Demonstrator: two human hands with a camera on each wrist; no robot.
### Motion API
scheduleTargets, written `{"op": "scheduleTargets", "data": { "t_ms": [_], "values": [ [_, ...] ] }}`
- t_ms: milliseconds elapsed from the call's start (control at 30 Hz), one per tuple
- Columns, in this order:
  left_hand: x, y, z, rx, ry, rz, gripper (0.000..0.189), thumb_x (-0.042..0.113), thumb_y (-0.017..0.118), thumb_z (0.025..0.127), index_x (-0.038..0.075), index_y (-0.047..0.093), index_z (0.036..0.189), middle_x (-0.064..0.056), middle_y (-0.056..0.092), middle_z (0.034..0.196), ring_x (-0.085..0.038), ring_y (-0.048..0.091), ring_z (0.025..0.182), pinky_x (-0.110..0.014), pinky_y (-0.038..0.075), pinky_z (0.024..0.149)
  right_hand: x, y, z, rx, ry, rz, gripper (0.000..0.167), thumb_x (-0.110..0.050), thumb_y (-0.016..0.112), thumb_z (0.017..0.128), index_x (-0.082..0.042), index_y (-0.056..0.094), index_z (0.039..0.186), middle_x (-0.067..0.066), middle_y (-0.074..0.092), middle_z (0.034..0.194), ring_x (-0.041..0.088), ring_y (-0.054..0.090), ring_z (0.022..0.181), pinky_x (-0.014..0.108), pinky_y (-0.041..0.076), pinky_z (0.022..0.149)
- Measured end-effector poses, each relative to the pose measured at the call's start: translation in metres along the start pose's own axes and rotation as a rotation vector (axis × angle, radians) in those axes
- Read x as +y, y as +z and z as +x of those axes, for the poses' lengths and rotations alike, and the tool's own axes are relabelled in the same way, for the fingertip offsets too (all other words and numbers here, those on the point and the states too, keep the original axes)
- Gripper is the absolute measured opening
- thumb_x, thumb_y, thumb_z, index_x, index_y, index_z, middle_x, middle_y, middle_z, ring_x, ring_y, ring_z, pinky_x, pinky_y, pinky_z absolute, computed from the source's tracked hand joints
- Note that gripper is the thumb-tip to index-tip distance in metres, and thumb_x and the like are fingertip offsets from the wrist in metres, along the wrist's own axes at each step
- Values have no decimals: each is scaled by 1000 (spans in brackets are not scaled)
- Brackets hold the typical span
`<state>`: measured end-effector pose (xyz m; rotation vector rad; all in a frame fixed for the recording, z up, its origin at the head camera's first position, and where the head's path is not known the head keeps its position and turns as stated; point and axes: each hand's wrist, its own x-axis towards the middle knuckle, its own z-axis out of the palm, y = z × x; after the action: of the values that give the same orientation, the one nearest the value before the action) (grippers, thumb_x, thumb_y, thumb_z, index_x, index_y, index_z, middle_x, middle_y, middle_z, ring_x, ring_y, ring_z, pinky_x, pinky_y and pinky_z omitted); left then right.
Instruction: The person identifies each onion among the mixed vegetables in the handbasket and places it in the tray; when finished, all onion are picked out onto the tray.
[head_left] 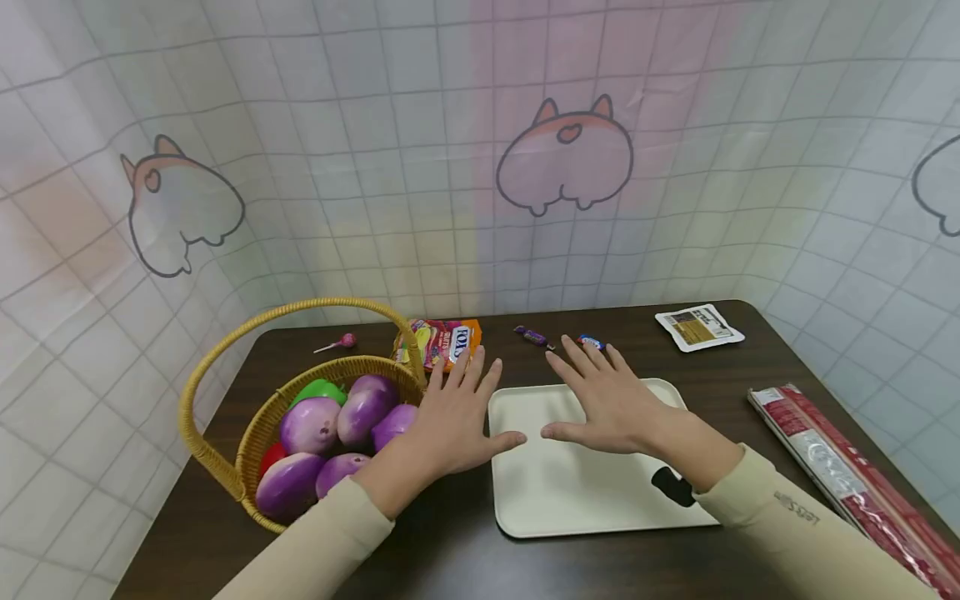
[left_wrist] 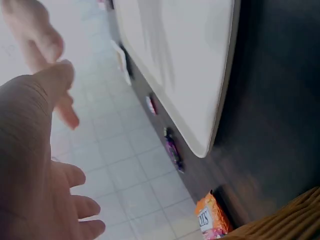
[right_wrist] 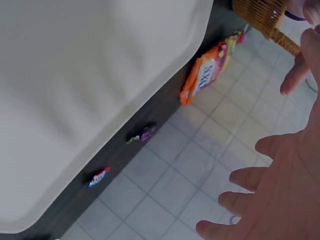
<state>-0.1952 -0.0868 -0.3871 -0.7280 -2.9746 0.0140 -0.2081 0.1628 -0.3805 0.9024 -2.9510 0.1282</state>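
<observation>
The tray [head_left: 577, 500] is set on the table [head_left: 442, 550], right of the basket [head_left: 257, 442]. Fingers spread, the right hand [head_left: 611, 407] is held above it, the left hand [head_left: 456, 421] near the basket. Behind, candies [head_left: 534, 337] are seen.

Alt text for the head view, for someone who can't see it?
A person's empty left hand and right hand, fingers spread, hover above a dark brown table and cream rectangular tray. At left, a golden wicker basket holds purple, green and red produce; at right lies a long reddish plastic package; wrapped candies lie beyond.
</observation>
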Motion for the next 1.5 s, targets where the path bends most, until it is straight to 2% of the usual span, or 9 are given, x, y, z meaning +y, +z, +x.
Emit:
{"op": "scheduleTargets", "data": {
  "t_ms": [133,500,833,933,1000,1100,1200,1333,1500],
  "values": [
    [-5,-3,-20,92,-11,-31,95,76,45,85,15,25,155,-12,20,162,-31,14,149,-56,10,118,-5,3,-4,53,-32,34,89,-63,57,87,-13,28,154,15,17,161,39,21,146,60,16,115],
    [-21,-1,-79,557,0,-242,46,38,68,89,12,64,126,-8,55,140,-28,40,138,-49,32,112,-11,20,-15,209,23,260,55,-43,66,90,-13,57,135,6,56,138,28,51,128,49,41,104],
    [-60,-16,-124,1213,11,-395,26,20,65,90,-4,71,98,-19,70,105,-32,64,101,-23,42,101,-26,43,-9,342,1,426,28,-25,70,90,-15,69,116,-5,70,115,16,65,109,39,52,91],
    [-66,-22,-128,1506,-83,-371,23,14,65,87,-8,70,87,-23,69,90,-33,62,84,-21,45,91,-30,50,-4,390,0,465,24,-22,70,90,-14,71,112,-6,71,111,13,66,105,37,53,87],
    [-68,-26,-132,1681,-233,-343,22,14,64,83,-9,66,84,-23,66,86,-26,58,79,-19,41,83,-31,54,-1,425,3,489,21,-20,70,89,-14,72,110,-7,72,109,14,68,100,36,54,83],
    [-75,-27,-140,1812,-467,-342,24,11,62,75,-9,60,88,-15,61,94,-18,49,86,-19,32,79,-35,61,5,475,0,512,18,-16,70,89,-14,73,106,-7,72,105,17,69,95,37,55,79],
    [-93,-18,-150,1717,-609,-476,36,5,62,75,-5,53,108,-5,52,116,-14,44,106,-20,32,83,-41,69,11,499,-3,521,18,-13,70,87,-14,73,105,-6,72,104,19,69,91,37,55,77],
    [-118,-2,-159,1348,-775,-702,60,3,67,82,7,40,135,4,44,126,-14,41,116,-23,31,91,-54,71,18,474,-5,559,19,-12,71,87,-14,72,106,-6,71,106,20,68,91,36,55,78],
    [-133,11,-163,936,-900,-778,53,18,66,91,10,41,138,-3,56,124,-20,51,116,-20,36,96,-72,63,26,415,0,693,22,-11,70,87,-13,70,109,-4,70,109,20,67,93,38,56,82]
  ]
}}
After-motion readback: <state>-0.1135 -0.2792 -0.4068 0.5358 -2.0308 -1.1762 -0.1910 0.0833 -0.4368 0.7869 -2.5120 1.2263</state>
